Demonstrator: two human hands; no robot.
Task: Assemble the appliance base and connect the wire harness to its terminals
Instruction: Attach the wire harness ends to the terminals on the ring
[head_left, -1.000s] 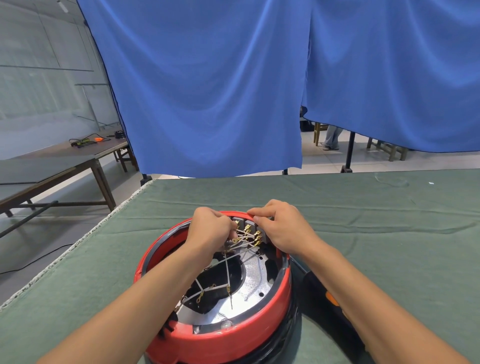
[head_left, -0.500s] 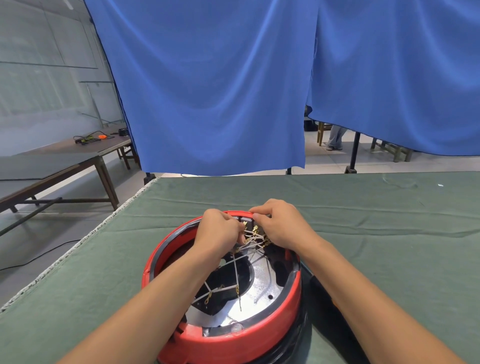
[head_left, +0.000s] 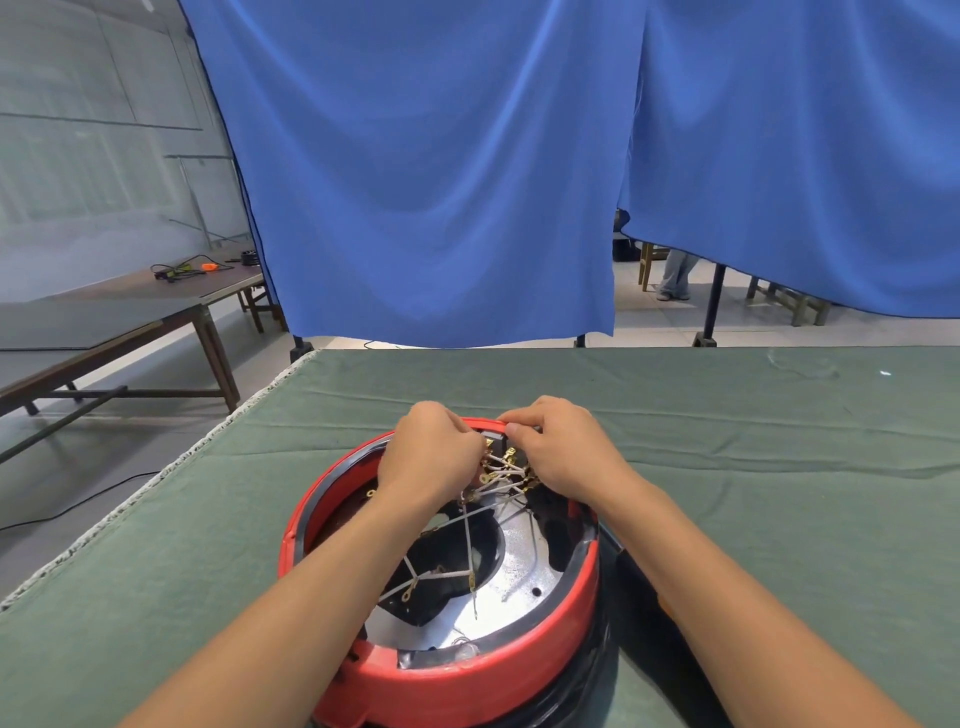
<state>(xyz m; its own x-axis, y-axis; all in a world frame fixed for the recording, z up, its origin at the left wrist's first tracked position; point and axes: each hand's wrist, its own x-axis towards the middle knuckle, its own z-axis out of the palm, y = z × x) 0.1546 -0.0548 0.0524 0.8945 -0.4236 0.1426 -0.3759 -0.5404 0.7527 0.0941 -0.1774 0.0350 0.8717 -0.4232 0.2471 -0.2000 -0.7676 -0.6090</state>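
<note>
Wires (head_left: 496, 470) of the harness lie fanned across the open underside of the red base (head_left: 566, 629), which sits upturned on the green cloth (head_left: 779, 493) of the table, near its front edge and between the person's forearms; thin and pale, they run from a crossing knot low in the middle up to a cluster of small brass connectors (head_left: 511, 457) at the far rim; the left hand (head_left: 428, 460) has its fingers curled down into that cluster and appears to pinch one or more wires, though which one I cannot tell because the knuckles hide the fingertips; the right hand (head_left: 558, 449) is curled over the far rim with thumb and forefinger pinched together at the black terminal block (head_left: 497, 435), seemingly on a connector, but the thing between them is too small to make out; I judge the wires to be light and limp, apt to spring aside or tangle, so each is best taken by the stiff brass end, not the soft lead, and pushed straight on; the connectors look small and easily bent, so a sideways tug could deform one or pull it from its crimp; the base looks rigid and fairly heavy, steady enough to stay put under light pressing; its shiny metal plate (head_left: 524, 561) may have sharp cut-outs, so fingers should keep to the wires; several loose ends near the middle are not yet attached.
</note>
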